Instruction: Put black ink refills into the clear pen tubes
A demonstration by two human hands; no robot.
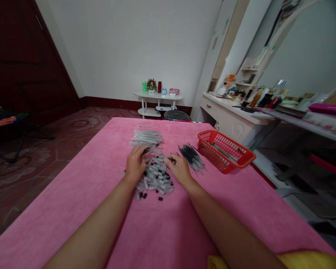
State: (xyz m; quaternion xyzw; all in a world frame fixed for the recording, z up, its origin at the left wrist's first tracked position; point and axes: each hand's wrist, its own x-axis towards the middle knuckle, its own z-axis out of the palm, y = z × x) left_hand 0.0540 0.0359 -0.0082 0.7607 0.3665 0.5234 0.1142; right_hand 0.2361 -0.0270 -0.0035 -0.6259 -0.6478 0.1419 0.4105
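Observation:
My left hand point(135, 163) is at the left side of a heap of pen caps point(156, 177), its fingers curled together at the near edge of a stack of clear pen barrels point(146, 138). What it grips is hidden behind the fingers. At the heap's right side my right hand point(179, 167) is closed in a pinch, with something too small and blurred to name. The caps are whitish and clear, mixed with small black pieces. To the right of that hand lies a bundle of thin dark-tipped pen refills point(192, 158).
A red plastic basket point(226, 164) holding more thin sticks stands at the right edge of the pink-covered table point(84, 194). Yellow cloth point(310, 259) lies at the near right. Beyond are a small white stand point(158, 95) and a cluttered dressing table point(226, 114).

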